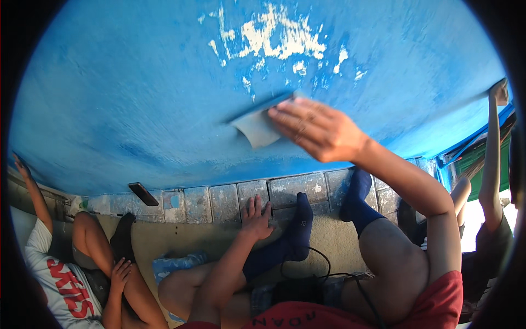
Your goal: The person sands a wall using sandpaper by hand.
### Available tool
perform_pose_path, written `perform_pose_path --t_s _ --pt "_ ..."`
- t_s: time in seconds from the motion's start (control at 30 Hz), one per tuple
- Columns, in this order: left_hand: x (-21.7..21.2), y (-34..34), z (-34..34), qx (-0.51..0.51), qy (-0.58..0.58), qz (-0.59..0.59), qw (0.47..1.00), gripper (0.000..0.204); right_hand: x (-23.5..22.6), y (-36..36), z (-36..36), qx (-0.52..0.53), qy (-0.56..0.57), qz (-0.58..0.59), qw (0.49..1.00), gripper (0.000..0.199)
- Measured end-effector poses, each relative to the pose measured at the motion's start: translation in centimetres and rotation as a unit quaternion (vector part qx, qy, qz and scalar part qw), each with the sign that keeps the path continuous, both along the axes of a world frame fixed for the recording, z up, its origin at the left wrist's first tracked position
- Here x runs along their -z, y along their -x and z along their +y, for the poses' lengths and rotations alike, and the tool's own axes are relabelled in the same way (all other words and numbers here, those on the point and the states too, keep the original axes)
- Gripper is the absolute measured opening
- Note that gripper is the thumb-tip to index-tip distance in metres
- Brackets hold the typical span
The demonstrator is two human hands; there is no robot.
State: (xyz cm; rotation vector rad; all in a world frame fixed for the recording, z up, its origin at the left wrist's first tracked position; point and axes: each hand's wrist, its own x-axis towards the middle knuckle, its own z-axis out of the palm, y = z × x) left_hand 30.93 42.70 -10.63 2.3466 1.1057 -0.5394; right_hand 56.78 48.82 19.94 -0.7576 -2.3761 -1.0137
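My right hand (pixel 318 126) presses a pale, bent sheet of sandpaper (pixel 256 129) against the blue painted wall (pixel 153 109). Its fingers lie over the sheet's right part, while the left part curls away from the surface and casts a shadow. Motion blurs the fingertips slightly. Just above, the paint has worn through to white patches (pixel 279 35). Lower down, my left hand (pixel 256 220) has its fingers spread over the edge of the grey blocks (pixel 224 200) at the wall's foot, with nothing in it.
A dark phone (pixel 143 194) leans on the block ledge. At the left sits a person (pixel 66 279) with one hand on the wall. Another person's hand (pixel 498 92) touches the wall at far right. My sock-covered feet (pixel 300 225) and a black cable (pixel 329 268) are below.
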Motion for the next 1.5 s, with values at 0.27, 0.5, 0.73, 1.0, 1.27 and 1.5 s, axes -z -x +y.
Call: perform_pose_path --t_s 0.27,0.5,0.73,1.0,1.27,1.5 --pt "-0.2 0.1 -0.2 -0.002 -0.008 0.016 1.0 0.092 0.2 -1.7 -1.1 -0.009 0.034 -0.025 0.999 0.042" --pt "0.1 0.4 -0.5 0.002 -0.039 -0.013 0.999 0.094 -1.7 -5.3 -2.0 0.082 -0.091 0.068 0.99 0.038" --pt "-0.1 0.5 -0.5 -0.013 -0.014 -0.011 1.0 0.094 -3.2 -6.2 -2.9 0.122 -0.157 0.076 0.977 0.032" --pt "0.1 0.9 -0.6 -0.014 -0.03 -0.012 0.999 0.095 -3.0 -5.6 -3.1 0.131 -0.142 0.117 0.974 0.041" --pt "0.5 0.5 0.1 -0.004 -0.014 -0.01 1.0 0.095 1.0 -6.8 -3.8 0.112 -0.066 0.077 0.989 0.033" --pt "0.6 0.7 -0.1 -0.002 -0.004 -0.001 1.0 0.095 5.8 -7.4 -5.1 0.117 0.039 0.037 0.992 0.042"
